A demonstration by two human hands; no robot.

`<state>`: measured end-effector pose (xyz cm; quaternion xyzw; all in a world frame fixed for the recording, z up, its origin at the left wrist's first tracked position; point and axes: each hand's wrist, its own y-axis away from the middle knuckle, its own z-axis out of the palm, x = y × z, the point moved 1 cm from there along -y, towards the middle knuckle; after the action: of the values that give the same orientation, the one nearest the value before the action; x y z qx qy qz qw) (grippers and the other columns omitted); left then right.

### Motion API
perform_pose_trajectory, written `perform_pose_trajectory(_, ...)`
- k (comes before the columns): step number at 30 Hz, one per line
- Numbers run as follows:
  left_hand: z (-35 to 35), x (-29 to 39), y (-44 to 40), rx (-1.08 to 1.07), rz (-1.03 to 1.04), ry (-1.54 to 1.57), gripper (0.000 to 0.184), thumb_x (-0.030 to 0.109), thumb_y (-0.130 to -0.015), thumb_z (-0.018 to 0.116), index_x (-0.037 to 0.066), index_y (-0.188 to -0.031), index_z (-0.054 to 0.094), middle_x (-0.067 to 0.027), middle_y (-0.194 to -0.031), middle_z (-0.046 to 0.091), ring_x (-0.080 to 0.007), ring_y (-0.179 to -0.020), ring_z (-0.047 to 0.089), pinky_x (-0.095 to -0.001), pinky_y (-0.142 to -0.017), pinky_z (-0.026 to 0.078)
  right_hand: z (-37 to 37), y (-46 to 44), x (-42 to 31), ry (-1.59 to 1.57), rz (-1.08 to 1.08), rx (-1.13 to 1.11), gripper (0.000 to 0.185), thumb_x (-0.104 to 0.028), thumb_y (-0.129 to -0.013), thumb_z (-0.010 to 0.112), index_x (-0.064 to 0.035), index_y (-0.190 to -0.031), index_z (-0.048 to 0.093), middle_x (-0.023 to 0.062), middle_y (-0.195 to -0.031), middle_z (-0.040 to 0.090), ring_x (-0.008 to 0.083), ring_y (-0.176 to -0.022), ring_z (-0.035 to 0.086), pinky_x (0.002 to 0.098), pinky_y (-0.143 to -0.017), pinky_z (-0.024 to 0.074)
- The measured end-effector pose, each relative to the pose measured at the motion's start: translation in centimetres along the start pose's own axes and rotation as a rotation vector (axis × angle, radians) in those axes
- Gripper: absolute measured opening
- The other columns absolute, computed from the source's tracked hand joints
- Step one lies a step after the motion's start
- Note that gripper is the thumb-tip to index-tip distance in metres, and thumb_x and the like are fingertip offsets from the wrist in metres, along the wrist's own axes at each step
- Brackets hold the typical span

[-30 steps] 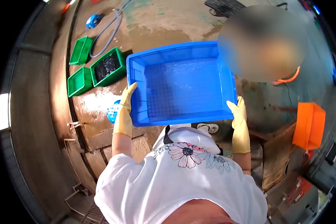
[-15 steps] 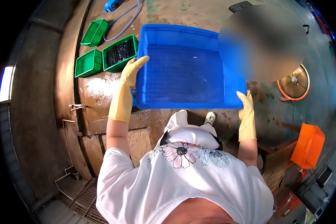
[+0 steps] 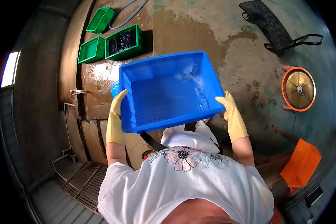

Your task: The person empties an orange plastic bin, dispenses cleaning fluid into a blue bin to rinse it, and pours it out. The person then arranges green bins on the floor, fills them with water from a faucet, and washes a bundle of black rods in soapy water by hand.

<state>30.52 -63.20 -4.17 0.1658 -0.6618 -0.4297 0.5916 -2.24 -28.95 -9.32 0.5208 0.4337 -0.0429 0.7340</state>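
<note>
A large blue plastic crate (image 3: 207, 80) hangs in front of my body, its open top facing up toward me. Water splashes along the right part of its inside. My left hand (image 3: 116, 115), in a yellow rubber glove, grips the crate's left side with the thumb over the rim. On the other side, my right hand (image 3: 231, 112), gloved the same way, holds the right end near its lower corner. The fingers under the rim are hidden on both sides. Something blue (image 3: 115, 89) shows just behind the crate's left edge.
Green crates stand at the upper left; one green crate (image 3: 140, 44) holds dark pieces, beside an empty-looking green crate (image 3: 91, 51). A grey hose (image 3: 127, 14) lies behind. At right are a black folding frame (image 3: 267, 26), a round orange-rimmed fan (image 3: 299, 89) and an orange bin (image 3: 301, 163).
The blue crate has come lower and closer to my body, shifted left and tilted, with water now visible inside. Both hands keep their grip. The blurred area at upper right is gone.
</note>
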Motion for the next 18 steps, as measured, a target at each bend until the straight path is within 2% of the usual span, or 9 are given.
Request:
perform_pose_trajectory(3, 3.7, -2.5, 0.8, -0.027, 0.069, -0.081, 0.049, 0.031, -0.095, 0.068, -0.002, -0.131, 0.062, -0.0168, -0.114, 0.073, -0.0279, -0.095, 0.073, -0.0402, -0.084, 0.061, -4.6, -0.4, 2.5, -0.024, 0.035, 0.026, 0.034, -0.004, -0.082, 0.067, -0.0033, -0.114, 0.055, 0.0109, -0.107, 0.064, 0.0240, -0.098, 0.065, 0.0403, -0.088, 0.0538)
perform_pose_trajectory(6, 8.3, -4.2, 0.4, -0.100, 0.103, -0.020, 0.050, 0.031, -0.095, 0.071, -0.007, -0.127, 0.062, -0.0164, -0.110, 0.072, -0.0247, -0.090, 0.073, -0.0363, -0.077, 0.061, -10.5, -1.9, 2.6, -0.064, -0.040, 0.054, 0.034, -0.005, -0.082, 0.069, -0.0051, -0.113, 0.055, 0.0109, -0.106, 0.063, 0.0241, -0.096, 0.065, 0.0399, -0.088, 0.0548)
perform_pose_trajectory(8, 10.9, -4.7, -0.5, -0.201, 0.144, 0.015, 0.052, 0.035, -0.096, 0.070, -0.008, -0.125, 0.063, -0.0147, -0.108, 0.073, -0.0225, -0.089, 0.074, -0.0340, -0.078, 0.061, -12.1, -2.0, -0.2, -0.099, -0.052, 0.070, 0.033, -0.003, -0.084, 0.068, -0.0049, -0.114, 0.054, 0.0114, -0.108, 0.064, 0.0247, -0.097, 0.065, 0.0405, -0.089, 0.0554)
perform_pose_trajectory(9, 11.6, -4.8, -1.2, -0.211, 0.135, 0.036, 0.052, 0.035, -0.097, 0.069, -0.009, -0.125, 0.063, -0.0167, -0.109, 0.073, -0.0234, -0.087, 0.074, -0.0329, -0.077, 0.061, -11.9, -1.6, -2.8, -0.070, -0.045, 0.111, 0.037, -0.002, -0.086, 0.067, -0.0026, -0.120, 0.054, 0.0131, -0.112, 0.065, 0.0270, -0.100, 0.066, 0.0419, -0.091, 0.0555)
perform_pose_trajectory(11, 13.1, -3.8, -1.5, -0.168, 0.081, 0.079, 0.053, 0.037, -0.097, 0.068, -0.006, -0.128, 0.063, -0.0188, -0.117, 0.072, -0.0271, -0.095, 0.073, -0.0371, -0.084, 0.060, -12.4, -3.4, -6.7, -0.023, -0.033, 0.066, 0.060, -0.004, -0.086, 0.069, 0.0020, -0.141, 0.045, 0.0193, -0.132, 0.060, 0.0317, -0.118, 0.063, 0.0437, -0.102, 0.0512)
perform_pose_trajectory(13, 15.0, -1.8, 0.4, -0.077, 0.028, 0.143, 0.052, 0.038, -0.097, 0.067, -0.002, -0.130, 0.064, -0.0184, -0.122, 0.071, -0.0291, -0.100, 0.072, -0.0398, -0.089, 0.059, -11.5, -5.7, -10.3, 0.039, -0.086, 0.063, 0.084, -0.008, -0.086, 0.071, 0.0060, -0.156, 0.026, 0.0235, -0.150, 0.047, 0.0344, -0.134, 0.052, 0.0445, -0.112, 0.0433)
perform_pose_trajectory(14, 15.3, -1.0, 1.1, 0.003, -0.042, 0.194, 0.052, 0.040, -0.098, 0.066, 0.001, -0.131, 0.064, -0.0180, -0.126, 0.069, -0.0310, -0.105, 0.070, -0.0425, -0.093, 0.057, -12.6, -9.6, -11.4, 0.101, -0.105, -0.094, 0.098, -0.011, -0.085, 0.073, 0.0071, -0.160, 0.012, 0.0250, -0.159, 0.036, 0.0352, -0.144, 0.042, 0.0446, -0.118, 0.0363)
perform_pose_trajectory(17, 10.7, -1.8, -1.9, -0.067, -0.065, 0.338, 0.049, 0.041, -0.098, 0.065, 0.006, -0.133, 0.065, -0.0153, -0.130, 0.068, -0.0324, -0.112, 0.068, -0.0453, -0.099, 0.054, -6.2, -9.6, -18.5, 0.287, -0.139, -0.196, 0.073, -0.012, -0.085, 0.071, 0.0090, -0.146, 0.037, 0.0270, -0.136, 0.054, 0.0351, -0.118, 0.062, 0.0460, -0.098, 0.0541)
perform_pose_trajectory(18, 9.2, -2.0, -2.5, -0.032, -0.094, 0.339, 0.049, 0.040, -0.098, 0.065, 0.006, -0.133, 0.065, -0.0145, -0.129, 0.069, -0.0308, -0.109, 0.069, -0.0442, -0.098, 0.055, -4.1, -9.6, -19.9, 0.297, -0.145, -0.217, 0.073, -0.012, -0.085, 0.071, 0.0090, -0.146, 0.037, 0.0270, -0.136, 0.054, 0.0351, -0.118, 0.062, 0.0460, -0.098, 0.0541)
